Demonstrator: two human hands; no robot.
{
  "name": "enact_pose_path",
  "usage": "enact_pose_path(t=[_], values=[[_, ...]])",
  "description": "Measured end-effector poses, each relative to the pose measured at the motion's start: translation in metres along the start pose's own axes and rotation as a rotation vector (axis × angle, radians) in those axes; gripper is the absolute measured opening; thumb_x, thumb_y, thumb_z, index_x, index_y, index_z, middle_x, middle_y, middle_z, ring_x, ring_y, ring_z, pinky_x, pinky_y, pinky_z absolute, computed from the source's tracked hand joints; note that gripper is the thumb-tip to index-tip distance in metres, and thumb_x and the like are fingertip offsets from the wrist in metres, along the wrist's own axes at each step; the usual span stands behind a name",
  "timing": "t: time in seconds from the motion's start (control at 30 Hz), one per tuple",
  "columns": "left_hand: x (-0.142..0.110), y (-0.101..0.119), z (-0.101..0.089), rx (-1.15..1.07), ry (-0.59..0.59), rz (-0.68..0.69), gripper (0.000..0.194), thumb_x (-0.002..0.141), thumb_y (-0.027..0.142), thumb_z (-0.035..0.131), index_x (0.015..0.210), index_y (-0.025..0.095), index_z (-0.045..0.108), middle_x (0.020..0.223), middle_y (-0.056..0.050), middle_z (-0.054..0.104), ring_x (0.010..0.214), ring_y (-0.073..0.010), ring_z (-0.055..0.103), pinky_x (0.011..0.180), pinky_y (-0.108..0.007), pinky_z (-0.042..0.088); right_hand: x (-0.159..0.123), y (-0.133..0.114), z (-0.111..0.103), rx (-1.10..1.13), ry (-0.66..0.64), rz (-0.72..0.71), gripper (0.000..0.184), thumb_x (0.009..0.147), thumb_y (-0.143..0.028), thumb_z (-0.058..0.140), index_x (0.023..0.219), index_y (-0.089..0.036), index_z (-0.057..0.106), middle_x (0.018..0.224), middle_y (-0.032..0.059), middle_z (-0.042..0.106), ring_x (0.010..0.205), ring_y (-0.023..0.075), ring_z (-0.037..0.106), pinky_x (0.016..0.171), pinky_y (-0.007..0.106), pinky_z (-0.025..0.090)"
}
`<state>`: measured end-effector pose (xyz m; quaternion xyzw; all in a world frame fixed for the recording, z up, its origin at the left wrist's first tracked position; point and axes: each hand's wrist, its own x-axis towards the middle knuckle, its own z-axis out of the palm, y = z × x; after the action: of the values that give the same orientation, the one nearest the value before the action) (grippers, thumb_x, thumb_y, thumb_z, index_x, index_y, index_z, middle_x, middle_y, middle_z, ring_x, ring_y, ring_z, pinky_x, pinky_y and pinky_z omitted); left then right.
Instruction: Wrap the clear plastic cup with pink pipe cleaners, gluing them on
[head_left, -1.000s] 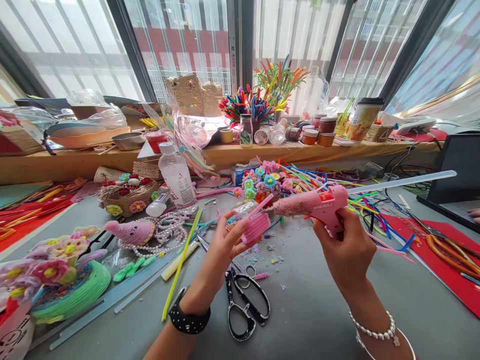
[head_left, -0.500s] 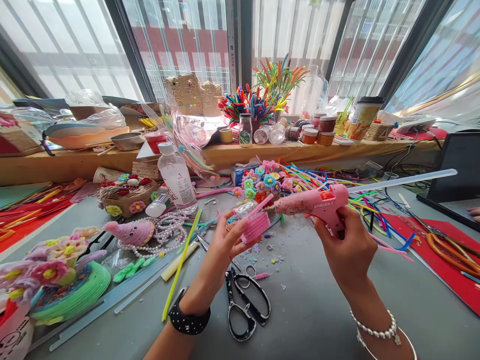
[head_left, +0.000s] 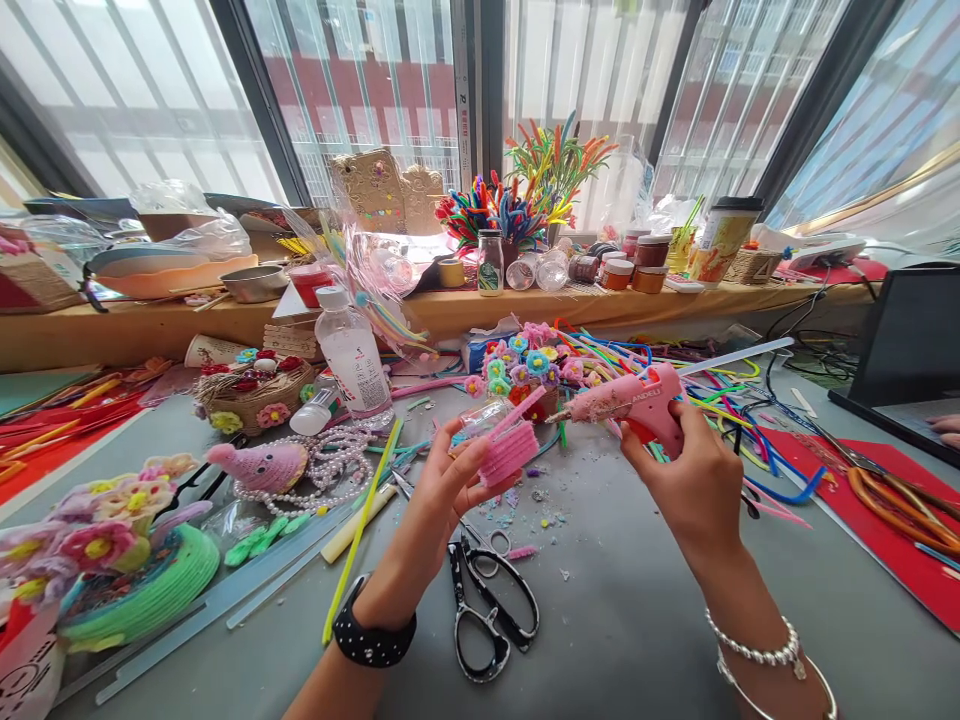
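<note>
My left hand (head_left: 448,472) grips a small pink pipe-cleaner piece (head_left: 510,452), built of strips laid side by side, with one loose strip end sticking up to the right. My right hand (head_left: 686,475) is wrapped round the handle of a pink hot glue gun (head_left: 637,405). Its nozzle points left, a short gap from the pink piece. A clear glue stick (head_left: 739,356) juts out of the gun's back. Below my hands, black-handled scissors (head_left: 495,610) lie on the grey table (head_left: 607,620), among scraps of fluff.
Pipe-cleaner flowers (head_left: 536,362) and loose pipe cleaners stand behind my hands. Left are a clear bottle (head_left: 354,360), pearl strings (head_left: 337,465), a pink crocheted figure (head_left: 259,468) and a green flower basket (head_left: 150,590). Orange-handled scissors (head_left: 892,500) and a laptop (head_left: 911,350) with another person's hand are right.
The glue gun has tipped and drawn slightly to the right, so its nozzle is a bit farther from the pink piece. My left hand has hardly moved.
</note>
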<state>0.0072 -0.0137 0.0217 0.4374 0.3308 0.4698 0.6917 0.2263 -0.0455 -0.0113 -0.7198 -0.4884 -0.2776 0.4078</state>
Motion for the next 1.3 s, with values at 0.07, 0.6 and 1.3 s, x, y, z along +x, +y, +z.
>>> enact_pose_path(t=[0.07, 0.6, 1.3], values=[[0.000, 0.000, 0.000, -0.004, -0.013, 0.002, 0.046, 0.077, 0.032, 0.060, 0.116, 0.019, 0.040, 0.119, -0.012, 0.057, 0.097, -0.0251, 0.063, 0.080, -0.035, 0.054, 0.004, 0.007, 0.002, -0.025, -0.149, 0.051, 0.036, 0.068, -0.042, 0.055, 0.090, -0.014, 0.059, 0.078, 0.0110, 0.064, 0.072, 0.0260, 0.057, 0.060, 0.033, 0.041], [0.000, 0.001, -0.004, -0.014, -0.059, -0.021, 0.050, 0.075, 0.030, 0.062, 0.117, 0.019, 0.036, 0.113, -0.009, 0.058, 0.091, -0.0211, 0.063, 0.077, -0.034, 0.054, 0.000, 0.028, 0.011, -0.003, -0.642, 0.135, 0.037, 0.067, -0.052, 0.059, 0.052, -0.018, 0.060, 0.062, 0.0113, 0.063, 0.065, 0.0266, 0.058, 0.056, 0.034, 0.040], [0.000, -0.010, 0.001, 0.085, -0.189, -0.200, 0.053, 0.070, 0.037, 0.064, 0.115, 0.021, 0.041, 0.107, -0.010, 0.058, 0.093, -0.0229, 0.060, 0.076, -0.036, 0.051, -0.017, -0.040, -0.009, 1.369, -0.559, 0.428, 0.017, 0.077, -0.037, 0.063, 0.083, -0.021, 0.065, 0.062, -0.0018, 0.055, 0.057, 0.0101, 0.048, 0.055, 0.023, 0.043]])
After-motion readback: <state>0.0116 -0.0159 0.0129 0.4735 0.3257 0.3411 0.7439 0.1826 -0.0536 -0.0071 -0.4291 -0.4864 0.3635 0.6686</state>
